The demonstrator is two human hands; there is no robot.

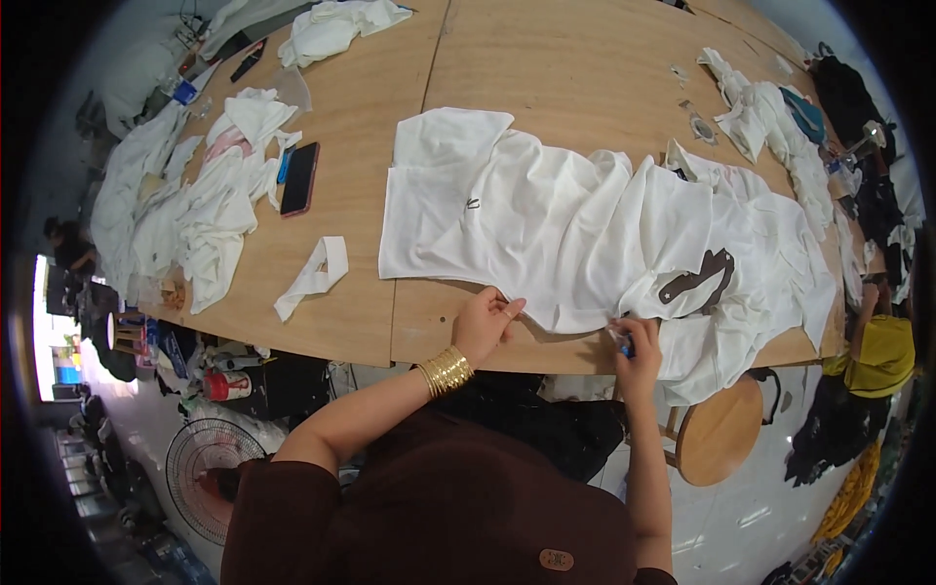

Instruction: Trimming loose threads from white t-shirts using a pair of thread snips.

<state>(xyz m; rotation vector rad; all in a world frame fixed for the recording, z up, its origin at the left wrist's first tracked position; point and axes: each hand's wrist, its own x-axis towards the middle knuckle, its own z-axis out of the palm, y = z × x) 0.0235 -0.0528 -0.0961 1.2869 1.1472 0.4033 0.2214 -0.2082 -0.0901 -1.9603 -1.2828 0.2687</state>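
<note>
A white garment [546, 210] with dark printed marks lies spread and rumpled across the table in front of me, its near edge hanging at the table's front. My left hand [485, 327], with gold bangles at the wrist, is closed with thumb and fingers pinching that near edge. Further right, my right hand [640, 356] is curled round a small blue-handled tool [625, 343] against the same edge. The fingers hide most of the tool, so its exact kind is unclear.
On the wooden table [546, 58] lie a white fabric strip [314, 278], a phone [299, 179] and white cloth piles [210, 210] at left; more white cloth [770, 117] sits at right. A round stool [720, 429] and a fan [205, 473] stand below. Someone in yellow [882, 356] is at far right.
</note>
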